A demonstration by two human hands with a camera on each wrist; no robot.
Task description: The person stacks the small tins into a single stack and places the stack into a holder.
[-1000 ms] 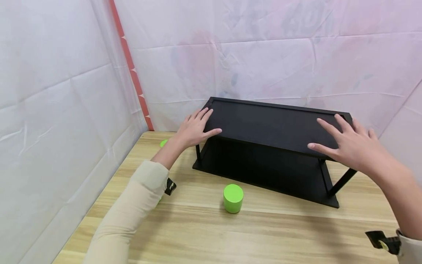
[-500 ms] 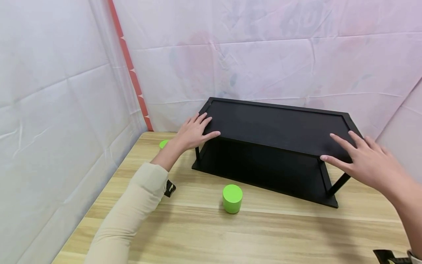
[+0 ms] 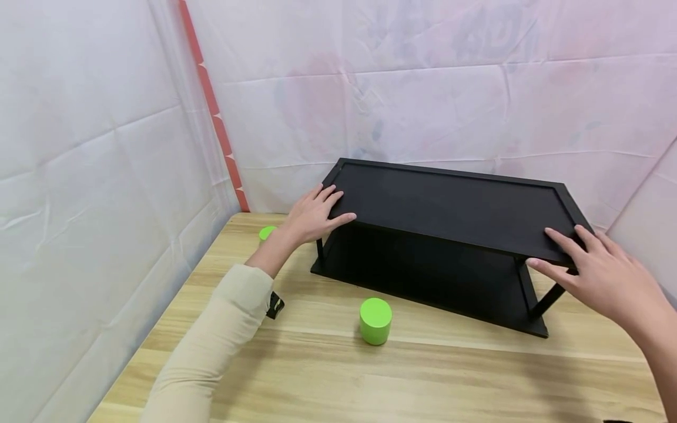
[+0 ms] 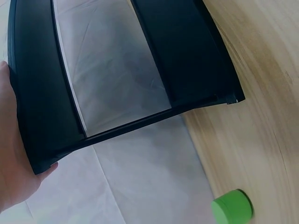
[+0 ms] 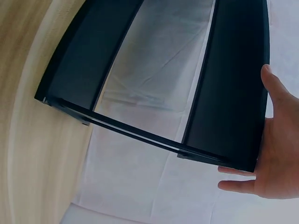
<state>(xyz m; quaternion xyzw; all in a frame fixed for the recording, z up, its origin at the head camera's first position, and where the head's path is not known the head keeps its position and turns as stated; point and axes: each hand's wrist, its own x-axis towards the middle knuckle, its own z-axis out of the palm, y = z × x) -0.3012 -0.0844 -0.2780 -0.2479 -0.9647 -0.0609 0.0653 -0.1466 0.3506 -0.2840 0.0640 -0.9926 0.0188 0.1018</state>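
Note:
A black two-tier shelf [image 3: 449,205] stands on the wooden table, its top board joined to the bottom board [image 3: 423,267] by thin side legs. My left hand [image 3: 312,217] rests on the left end of the top board, fingers spread and thumb along the front edge. At the front right corner, my right hand [image 3: 603,276] touches the same board with its fingers extended. In the right wrist view, the thumb of the right hand [image 5: 280,149] lies at the board's edge and two fingertips show past its end. The left hand [image 4: 14,163] is partly hidden behind the board.
A small green cylinder [image 3: 375,321] stands in front of the shelf. Another green object [image 3: 267,232] is partly hidden behind the left forearm. White sheeting [image 3: 423,106] hangs behind and to the left of the wooden table [image 3: 423,382].
My right hand has moved right and toward the front corner of the top board. The left hand has slid slightly toward the front. The shelf and green cylinder stay in place.

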